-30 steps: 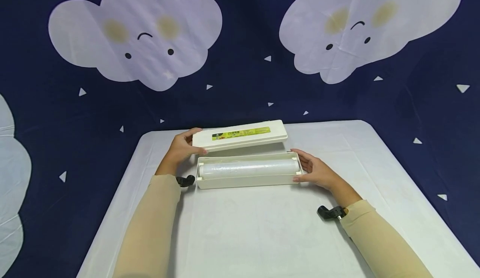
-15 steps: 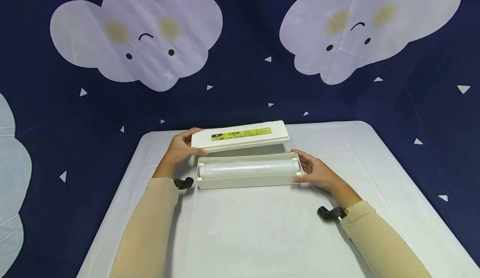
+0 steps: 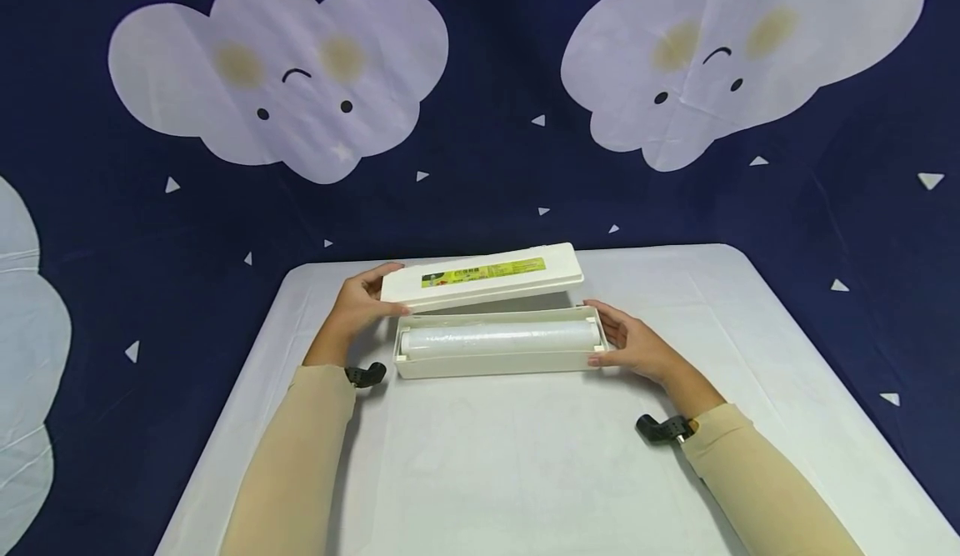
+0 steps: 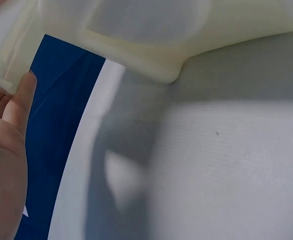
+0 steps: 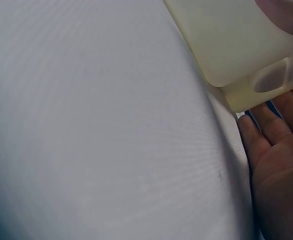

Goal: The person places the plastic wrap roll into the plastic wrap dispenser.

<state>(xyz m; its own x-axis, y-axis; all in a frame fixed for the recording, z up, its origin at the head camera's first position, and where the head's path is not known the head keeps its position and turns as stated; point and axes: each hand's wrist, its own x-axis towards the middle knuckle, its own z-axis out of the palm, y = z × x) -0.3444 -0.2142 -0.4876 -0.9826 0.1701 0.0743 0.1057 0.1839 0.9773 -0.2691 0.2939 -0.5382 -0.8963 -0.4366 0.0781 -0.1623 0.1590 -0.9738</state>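
A long cream box [image 3: 495, 364] rests on the table, its top off, with a roll of cling film [image 3: 498, 338] lying inside. My left hand [image 3: 356, 299] grips the left end of the box's lid [image 3: 480, 279], thumb on the near edge and fingers behind. The lid, with its yellow-green label [image 3: 483, 272], is raised and slightly tilted behind the box, right end higher. At the box's right end, my right hand [image 3: 636, 343] holds it between thumb and fingers. In the right wrist view, the fingers [image 5: 276, 122] lie by the box's end wall, which has an oval opening.
A white cloth covers the table [image 3: 525, 464]. Behind it hangs a dark blue backdrop [image 3: 495, 147] with clouds and small triangles. Each wrist wears a black camera mount, one at the left cuff [image 3: 366, 375] and one at the right [image 3: 663, 429].
The left hand and the lid have come slightly lower and nearer the box, the lid's right end shifting a little rightward. The right hand and the box stay in place.
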